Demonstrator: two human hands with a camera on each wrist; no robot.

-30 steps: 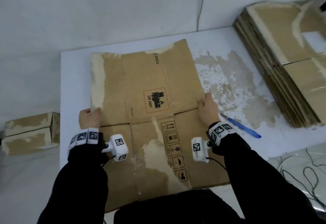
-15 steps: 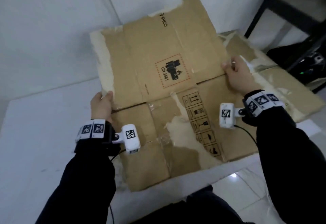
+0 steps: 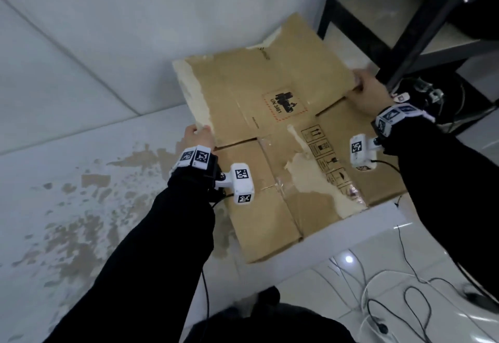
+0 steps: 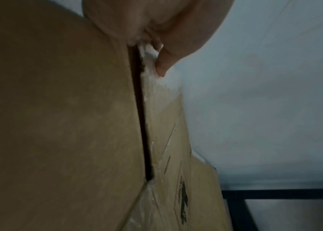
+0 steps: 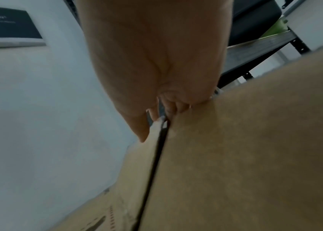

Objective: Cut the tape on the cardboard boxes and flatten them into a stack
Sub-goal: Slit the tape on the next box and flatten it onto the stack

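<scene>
A flattened brown cardboard box (image 3: 272, 132) with a red-framed "UN 3481" label and torn pale patches hangs tilted over the right end of the white table (image 3: 67, 194). My left hand (image 3: 197, 135) grips its left edge at the flap slit, thumb on top; the left wrist view shows my left hand (image 4: 156, 36) curled round that cardboard edge (image 4: 152, 125). My right hand (image 3: 364, 91) grips the right edge, and the right wrist view shows my right hand (image 5: 156, 70) closed on the cardboard (image 5: 235, 156) at the slit. The stack of flattened boxes is hidden under it.
The tabletop's surface is worn with brown peeled patches (image 3: 81, 221). A black metal shelf frame (image 3: 410, 46) stands just behind the right end of the table. Loose cables (image 3: 391, 288) lie on the glossy tiled floor at lower right. A white wall (image 3: 94, 32) closes the back.
Both hands have lifted the flattened box off the table's middle and carried it rightward to the table's right end. The blue pen and the stack have dropped out of sight.
</scene>
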